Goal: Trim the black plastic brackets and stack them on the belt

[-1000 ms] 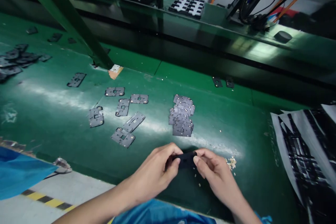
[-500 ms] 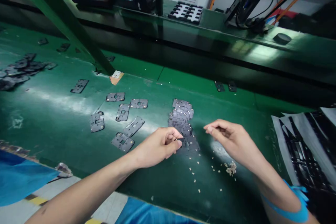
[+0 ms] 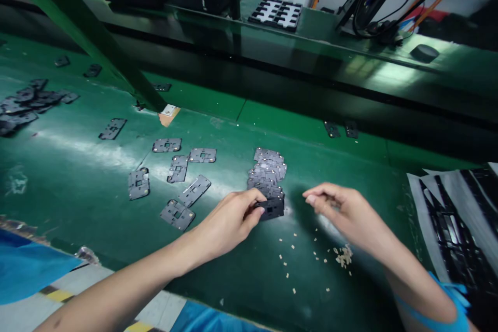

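Note:
My left hand (image 3: 237,218) is closed, thumb and fingers pinching the left end of a flat black plastic plate (image 3: 274,209) with cut-outs. This plate is tilted at the near end of an overlapping row of similar plates (image 3: 269,166). To its right, my right hand (image 3: 338,207) hovers above the green table, thumb and forefinger pressed together; anything between them is too small to make out. Below that hand lies a small heap of tiny beige pieces (image 3: 344,256), with several single pieces (image 3: 287,275) scattered to its left.
Several loose plates (image 3: 177,214) lie left of my left hand, and a pile of them (image 3: 23,104) is at the far left. A green slanted post (image 3: 112,57) meets the table. White sheets with black strips (image 3: 443,218) lie at the right edge.
The plate in my left hand has tilted up and turned its plain dark side toward me. My right hand stays nearly in place, still pinched. The view has shifted slightly.

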A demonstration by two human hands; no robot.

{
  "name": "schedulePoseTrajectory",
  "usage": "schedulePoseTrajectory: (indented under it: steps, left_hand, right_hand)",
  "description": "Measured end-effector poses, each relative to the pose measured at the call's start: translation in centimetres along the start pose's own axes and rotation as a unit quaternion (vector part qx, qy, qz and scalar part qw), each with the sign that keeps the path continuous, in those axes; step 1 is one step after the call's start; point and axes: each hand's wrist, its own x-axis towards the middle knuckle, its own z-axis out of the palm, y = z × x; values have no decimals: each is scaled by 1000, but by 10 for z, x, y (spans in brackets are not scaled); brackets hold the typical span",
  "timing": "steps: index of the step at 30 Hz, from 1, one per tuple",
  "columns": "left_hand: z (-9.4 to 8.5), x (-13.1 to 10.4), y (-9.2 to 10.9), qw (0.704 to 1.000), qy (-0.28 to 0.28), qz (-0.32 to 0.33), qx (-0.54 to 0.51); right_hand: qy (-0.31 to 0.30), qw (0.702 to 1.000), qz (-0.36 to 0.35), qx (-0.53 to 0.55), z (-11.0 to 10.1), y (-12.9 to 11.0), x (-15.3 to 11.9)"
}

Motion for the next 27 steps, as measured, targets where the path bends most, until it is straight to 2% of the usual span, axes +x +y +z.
schedulePoseTrajectory:
  steps: [2, 3, 6, 8, 10, 13, 15, 20, 23, 27]
  left_hand:
    - [3, 1, -6, 992, 29, 40, 115]
    - [5, 2, -8, 984, 38, 50, 166]
    - [10, 2, -11, 948, 81, 38, 306]
    - [17, 3, -11, 923, 124, 40, 363]
    - [26, 5, -11, 903, 155, 87, 391]
    - [43, 12, -16, 878, 158, 177, 417]
    - [52, 16, -22, 867, 155, 195, 432]
    - [62, 18, -36, 858, 165, 175, 454]
    - [59, 22, -33, 860, 163, 175, 450]
    - [50, 45, -24, 870, 172, 152, 436]
  right_hand:
    - [68, 996, 22, -51, -21, 23, 20]
    - [126, 986, 43, -103, -34, 35, 32]
    - [240, 951, 83, -173, -74, 69, 75]
    - [298, 926, 105, -204, -94, 87, 104]
    - [327, 908, 135, -224, -103, 101, 132]
    - [320, 901, 175, -235, -98, 118, 163]
    - [303, 904, 177, -244, -88, 127, 175]
    - [303, 902, 124, -283, -71, 141, 172]
    - [301, 901, 80, -302, -72, 141, 164]
    - [290, 900, 44, -323, -76, 133, 161]
